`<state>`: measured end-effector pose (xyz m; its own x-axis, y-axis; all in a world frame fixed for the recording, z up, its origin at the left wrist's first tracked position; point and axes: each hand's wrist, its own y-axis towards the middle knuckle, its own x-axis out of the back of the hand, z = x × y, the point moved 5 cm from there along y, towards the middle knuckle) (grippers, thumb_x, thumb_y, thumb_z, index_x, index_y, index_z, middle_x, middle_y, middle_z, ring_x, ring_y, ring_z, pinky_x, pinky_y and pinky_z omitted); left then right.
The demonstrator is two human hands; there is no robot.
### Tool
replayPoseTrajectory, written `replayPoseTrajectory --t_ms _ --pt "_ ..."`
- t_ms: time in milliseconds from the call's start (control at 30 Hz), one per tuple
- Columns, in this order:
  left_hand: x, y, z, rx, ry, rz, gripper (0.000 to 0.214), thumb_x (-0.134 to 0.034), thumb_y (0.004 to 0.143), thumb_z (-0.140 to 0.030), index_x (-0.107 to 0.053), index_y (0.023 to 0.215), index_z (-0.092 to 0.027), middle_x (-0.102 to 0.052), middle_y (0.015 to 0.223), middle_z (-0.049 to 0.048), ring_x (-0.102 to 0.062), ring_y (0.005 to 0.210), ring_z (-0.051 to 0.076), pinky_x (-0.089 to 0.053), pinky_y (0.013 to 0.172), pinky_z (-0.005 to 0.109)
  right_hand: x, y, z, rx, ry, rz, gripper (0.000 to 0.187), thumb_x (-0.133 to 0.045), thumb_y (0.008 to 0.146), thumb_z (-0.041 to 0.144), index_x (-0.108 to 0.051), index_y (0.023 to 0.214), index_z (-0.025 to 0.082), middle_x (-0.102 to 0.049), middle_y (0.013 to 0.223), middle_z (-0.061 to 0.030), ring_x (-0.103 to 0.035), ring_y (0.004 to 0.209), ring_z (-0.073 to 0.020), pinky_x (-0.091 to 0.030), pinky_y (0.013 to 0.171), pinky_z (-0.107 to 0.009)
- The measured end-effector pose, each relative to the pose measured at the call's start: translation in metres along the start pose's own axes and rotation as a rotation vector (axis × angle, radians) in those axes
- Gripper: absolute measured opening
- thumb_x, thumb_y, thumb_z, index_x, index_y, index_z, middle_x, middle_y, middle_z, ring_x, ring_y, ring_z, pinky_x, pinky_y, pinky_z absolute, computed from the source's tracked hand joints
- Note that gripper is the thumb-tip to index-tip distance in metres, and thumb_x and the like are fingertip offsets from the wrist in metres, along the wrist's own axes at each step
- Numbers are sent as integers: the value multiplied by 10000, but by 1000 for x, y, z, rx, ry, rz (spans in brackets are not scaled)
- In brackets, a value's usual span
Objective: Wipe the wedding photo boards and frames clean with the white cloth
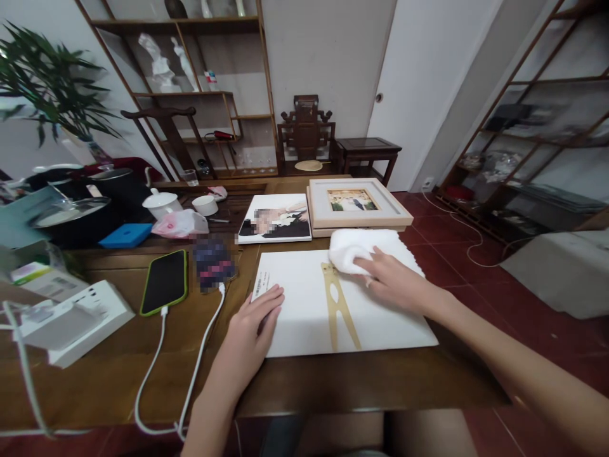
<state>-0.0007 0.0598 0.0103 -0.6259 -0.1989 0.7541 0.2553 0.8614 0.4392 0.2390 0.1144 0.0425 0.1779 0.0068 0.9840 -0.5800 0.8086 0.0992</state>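
A white photo frame [295, 311] lies back side up near the table's front edge, a gold A-shaped stand [335, 308] on its back and a small printed label at its left. My left hand [252, 324] rests on the left edge of this frame, fingers stretched out and holding nothing. In my right hand [380, 276] is a bunched white cloth [361, 244], pressed on the upper right part of the frame's back. Part of the cloth hangs toward the frame's far right corner. The fingertips of my right hand are partly hidden in the cloth.
Behind the frame lie a photo panel [276, 219] and wooden-edged picture frames [359, 203], stacked. To the left are a green-cased phone [165, 282], a dark pixelated item [212, 263], white cables [200, 362], a power strip [90, 324], a blue box [126, 235] and a lidded white cup [162, 204].
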Motion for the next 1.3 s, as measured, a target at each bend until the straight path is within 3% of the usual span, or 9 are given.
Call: replayPoseTrajectory --t_ms 133,400,567,733,867,967,1067,1200,1300 --pt "0 1 0 0 -5 0 251 -480 872 -230 -687 1010 -200 -690 1120 83 -619 1094 250 -433 995 523 -9 -37 10 44 -46 -47 273 -435 784 111 -624 979 143 -502 1315 -193 -289 1336 -318 -237 1058 -560" --pt "0 0 1 10 -14 3 237 -491 872 -236 -684 1003 -192 -690 1118 87 -615 1099 254 -430 999 524 6 -115 58 119 25 122 421 -488 648 47 -639 953 295 -385 1442 9 -197 1374 -260 -327 1065 -521" --pt "1 1 0 26 -20 11 228 -503 869 -243 -684 1002 -201 -689 1123 77 -611 1105 251 -424 1009 517 5 -89 23 7 70 143 359 -463 737 84 -624 1003 263 -326 1478 -9 -248 1360 -279 -361 1034 -494" --pt "0 0 2 22 -24 20 241 -492 877 -239 -680 1019 -188 -682 1137 84 -604 1116 244 -418 1018 506 -1 -28 -26 -84 96 93 322 -354 917 279 -591 1115 189 -564 1265 -120 -286 1338 -327 -381 981 -480" --pt "-1 -1 5 10 -21 10 252 -494 876 -242 -680 1034 -176 -680 1140 90 -605 1115 246 -428 1013 495 -4 -9 -38 -83 151 57 399 -319 940 404 -564 1174 193 -552 1286 -106 -272 1339 -350 -341 1000 -502" --pt "-1 0 5 6 -19 5 249 -494 874 -240 -685 1021 -178 -684 1131 89 -609 1109 247 -439 1004 490 -4 -22 -29 -91 136 61 377 -336 931 393 -582 1141 201 -547 1289 -118 -289 1328 -361 -353 982 -522" --pt "-1 1 3 1 -15 1 244 -493 872 -237 -686 1010 -180 -687 1124 89 -615 1100 251 -438 1001 504 -1 -52 -6 -69 114 101 293 -397 878 246 -601 1085 212 -466 1378 -107 -298 1328 -348 -351 997 -524" --pt "0 1 2 -5 -12 -5 240 -497 871 -234 -684 1012 -179 -689 1117 91 -619 1093 253 -437 995 523 5 -102 29 -42 176 216 323 -465 791 153 -619 1046 277 -300 1491 4 -234 1356 -331 -372 1009 -515" --pt "0 0 2 -3 -13 -4 243 -497 872 -231 -683 1016 -171 -690 1116 94 -620 1091 254 -436 995 528 8 -125 40 -37 234 283 330 -497 790 181 -625 1058 325 -330 1475 34 -290 1336 -322 -408 994 -491"
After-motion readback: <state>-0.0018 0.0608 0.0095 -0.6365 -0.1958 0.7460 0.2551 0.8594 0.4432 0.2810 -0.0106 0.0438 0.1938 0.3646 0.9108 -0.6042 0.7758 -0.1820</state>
